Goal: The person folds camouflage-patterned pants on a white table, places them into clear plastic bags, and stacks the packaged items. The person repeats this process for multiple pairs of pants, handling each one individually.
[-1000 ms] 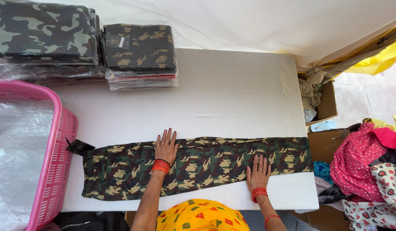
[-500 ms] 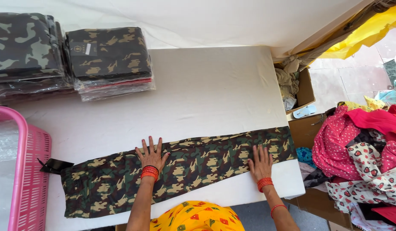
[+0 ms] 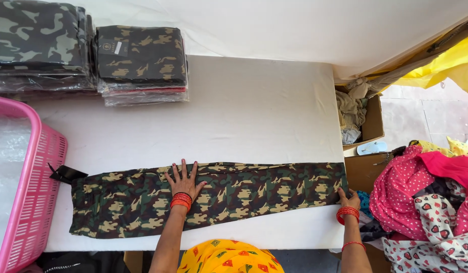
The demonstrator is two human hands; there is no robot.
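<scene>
Camouflage trousers lie flat and lengthwise along the near edge of the white surface; woven cloth, green-brown-tan blotches, long narrow shape. Left hand rests open, fingers spread, palm pressed on the cloth near its middle, gripping nothing. Right hand sits at the trousers' right end by the surface's corner (grip unclear, fingers mostly hidden at the edge). A black tag pokes from the left end. Wide bare room beyond the cloth. Pink mesh basket at left. Far left corner: stacks of folded camouflage packs in clear wrap, one with a small pale rectangular label.
</scene>
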